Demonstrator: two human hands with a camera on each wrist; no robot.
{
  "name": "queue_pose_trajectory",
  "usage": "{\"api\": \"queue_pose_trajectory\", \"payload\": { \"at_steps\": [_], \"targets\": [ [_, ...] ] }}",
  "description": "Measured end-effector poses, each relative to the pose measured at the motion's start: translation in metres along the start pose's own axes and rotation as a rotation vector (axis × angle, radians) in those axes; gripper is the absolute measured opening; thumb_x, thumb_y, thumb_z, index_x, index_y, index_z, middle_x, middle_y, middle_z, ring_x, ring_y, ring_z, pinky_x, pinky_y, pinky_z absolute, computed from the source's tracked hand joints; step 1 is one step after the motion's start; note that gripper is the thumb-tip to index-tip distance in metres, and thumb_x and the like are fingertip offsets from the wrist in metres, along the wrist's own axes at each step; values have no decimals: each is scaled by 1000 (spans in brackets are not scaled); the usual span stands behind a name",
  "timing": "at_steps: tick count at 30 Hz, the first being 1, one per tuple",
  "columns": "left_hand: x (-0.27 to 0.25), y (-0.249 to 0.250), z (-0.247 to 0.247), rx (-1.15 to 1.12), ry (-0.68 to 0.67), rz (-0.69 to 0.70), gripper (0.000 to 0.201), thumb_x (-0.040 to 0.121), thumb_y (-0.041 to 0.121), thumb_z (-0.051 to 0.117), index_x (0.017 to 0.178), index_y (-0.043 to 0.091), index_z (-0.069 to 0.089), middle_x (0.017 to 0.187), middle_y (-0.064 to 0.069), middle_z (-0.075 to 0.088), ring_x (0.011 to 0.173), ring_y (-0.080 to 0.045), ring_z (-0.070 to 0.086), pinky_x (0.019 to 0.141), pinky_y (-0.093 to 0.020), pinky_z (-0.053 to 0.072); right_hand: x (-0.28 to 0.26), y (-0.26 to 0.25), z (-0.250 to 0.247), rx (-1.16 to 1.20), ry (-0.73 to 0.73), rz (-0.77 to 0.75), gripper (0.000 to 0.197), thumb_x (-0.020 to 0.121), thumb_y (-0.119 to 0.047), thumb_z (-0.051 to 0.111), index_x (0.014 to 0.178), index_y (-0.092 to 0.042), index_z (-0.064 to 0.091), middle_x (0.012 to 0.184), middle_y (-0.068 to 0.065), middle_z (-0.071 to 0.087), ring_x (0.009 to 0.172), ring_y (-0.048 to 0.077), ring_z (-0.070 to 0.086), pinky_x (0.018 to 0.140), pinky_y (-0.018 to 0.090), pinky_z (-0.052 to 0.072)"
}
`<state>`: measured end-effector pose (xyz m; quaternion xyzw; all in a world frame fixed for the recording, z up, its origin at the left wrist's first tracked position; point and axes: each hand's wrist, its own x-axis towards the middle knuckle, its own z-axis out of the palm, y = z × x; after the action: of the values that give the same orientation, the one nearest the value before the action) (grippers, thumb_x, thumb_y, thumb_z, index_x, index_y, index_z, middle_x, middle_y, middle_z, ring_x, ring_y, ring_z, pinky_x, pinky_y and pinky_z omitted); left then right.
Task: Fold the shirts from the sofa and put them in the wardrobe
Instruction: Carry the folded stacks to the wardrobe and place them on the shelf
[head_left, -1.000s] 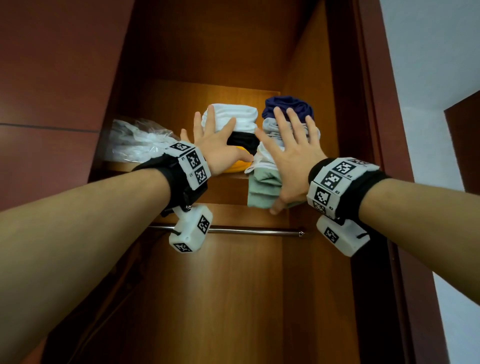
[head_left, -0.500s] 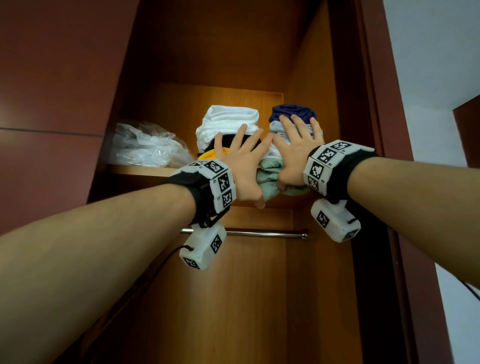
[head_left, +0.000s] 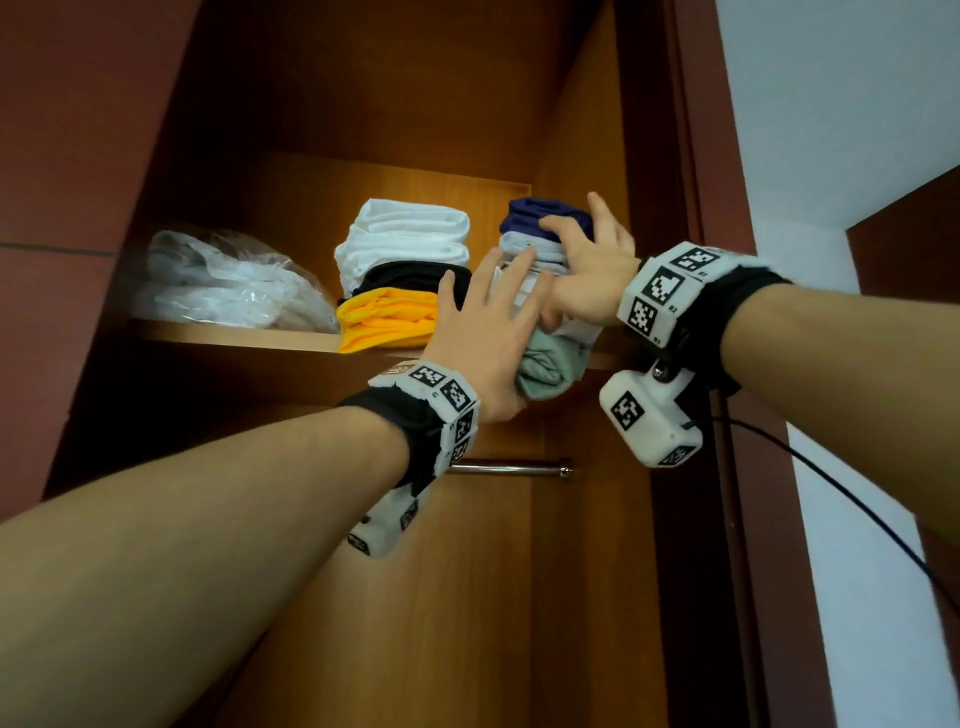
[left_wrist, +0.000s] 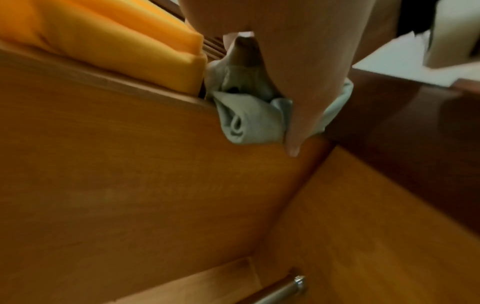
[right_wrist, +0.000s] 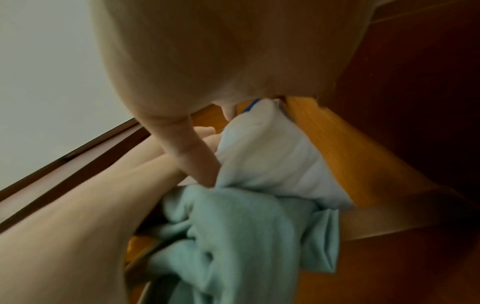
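Observation:
Two piles of folded shirts stand on the wardrobe shelf. The left pile has white shirts over a black one and a yellow shirt. The right pile has a navy shirt on top, pale ones below, and a sage green shirt at the bottom, bulging over the shelf's front edge. My left hand presses flat against this pile's front, fingers spread. Higher up, my right hand presses with straight fingers on the pale and navy shirts.
A clear plastic bag of white cloth lies at the shelf's left end. Below the shelf runs a metal hanging rail. The wardrobe's side wall stands close to the right pile. A black cable hangs from my right wrist.
Both hands have shifted right onto the right pile. The left hand left the yellow and black pile's front; the right hand rose to the navy shirt. The green shirt sits further in.

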<state>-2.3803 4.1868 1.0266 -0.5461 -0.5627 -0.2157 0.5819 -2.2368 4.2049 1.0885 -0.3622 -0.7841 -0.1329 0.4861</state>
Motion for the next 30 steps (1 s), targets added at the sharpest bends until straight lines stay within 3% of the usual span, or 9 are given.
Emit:
{"api": "queue_pose_trajectory", "payload": {
  "at_steps": [4,9,16,19,21,23,24,27,30],
  "targets": [
    [-3,0,7,114,-6,49,122,66,56,75,150,19,-6,162,-11,-2,149,-36,-9,114,-68,9,10,7,2,-40,-4,-42,91,66,-21,75,143,-39,29,161,-1,-5,141,37,21,111,48,29],
    [-2,-6,3,-72,116,107,85,80,51,64,150,17,29,156,-9,30,148,-34,15,115,-61,17,17,11,-1,-49,29,-144,71,81,-23,71,142,-26,35,154,5,14,128,32,41,108,36,36],
    [14,-3,2,-46,55,145,71,99,44,43,155,11,14,162,-11,17,150,-29,13,118,-46,21,21,11,-10,-46,72,-131,56,87,-22,61,141,-26,43,149,2,30,127,23,44,96,24,35],
    [22,-1,4,-53,-20,129,70,100,38,45,156,13,12,163,-10,15,150,-29,13,118,-42,24,20,7,-23,-44,-120,-75,80,71,-15,71,143,-28,39,144,4,36,118,22,44,88,30,41],
    [29,1,4,-106,-41,107,70,98,36,49,155,13,17,160,-10,21,147,-28,21,113,-41,30,17,0,-23,-233,-301,-85,106,59,-29,81,148,-31,24,148,3,28,127,23,39,98,40,45],
    [36,6,1,-181,-37,93,70,95,36,56,153,14,23,156,-8,29,143,-26,28,106,-39,36,16,-3,-16,-406,-352,-81,125,45,-44,88,149,-34,19,150,5,23,133,27,34,101,46,45],
    [40,9,0,-217,-36,100,70,94,34,57,152,14,24,156,-7,30,142,-25,29,106,-38,36,16,-2,-12,-444,-318,-75,119,48,-42,89,147,-31,23,147,7,26,131,29,37,101,46,45],
    [49,15,1,-313,-74,151,68,94,26,58,151,9,26,154,-11,33,142,-27,29,113,-38,30,21,9,-5,-518,-185,-115,75,68,-32,79,134,-26,43,134,10,40,119,29,47,101,45,44],
    [51,19,-1,-451,-167,114,65,90,21,63,146,12,33,145,-12,43,133,-30,41,108,-41,38,21,16,-6,-584,-165,-107,55,77,-26,76,126,-18,53,119,9,48,113,25,48,93,37,46]
  ]
}}
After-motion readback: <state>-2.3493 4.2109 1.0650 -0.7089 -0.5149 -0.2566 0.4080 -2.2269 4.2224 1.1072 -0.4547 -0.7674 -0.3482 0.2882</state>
